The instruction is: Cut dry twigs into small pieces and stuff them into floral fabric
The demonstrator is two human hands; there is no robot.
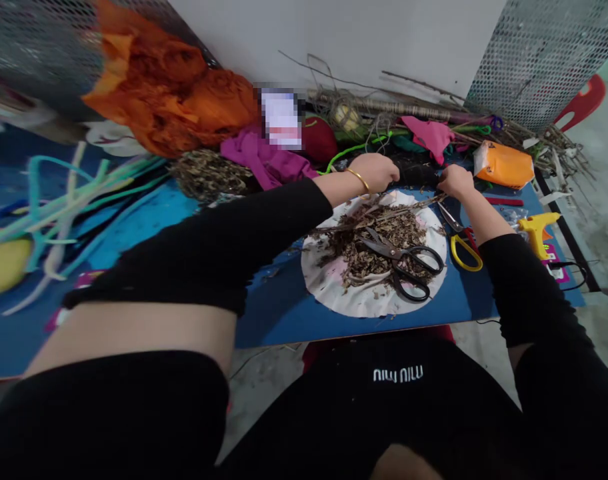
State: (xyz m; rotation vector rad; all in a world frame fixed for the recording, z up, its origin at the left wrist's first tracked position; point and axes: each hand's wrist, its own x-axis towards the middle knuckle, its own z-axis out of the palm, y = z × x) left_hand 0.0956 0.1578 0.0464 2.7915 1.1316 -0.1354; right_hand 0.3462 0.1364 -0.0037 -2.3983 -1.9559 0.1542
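Observation:
Behind the round white cloth, my left hand, with a gold bangle at the wrist, is closed at one end of a dark, bunched piece of black material. At its other end, my right hand is closed too, fingers pinched on its edge. Whether it is a bag or a cloth I cannot tell. Crumbled dry brown leaves are heaped on the white cloth under my hands, with long dry strips across the top. Black-handled scissors lie partly spread on the heap.
Yellow-and-red-handled scissors, an orange packet and a yellow glue gun lie at the right. Orange fabric, purple cloth and a twig bundle line the back. Pale coloured tubes cover the left.

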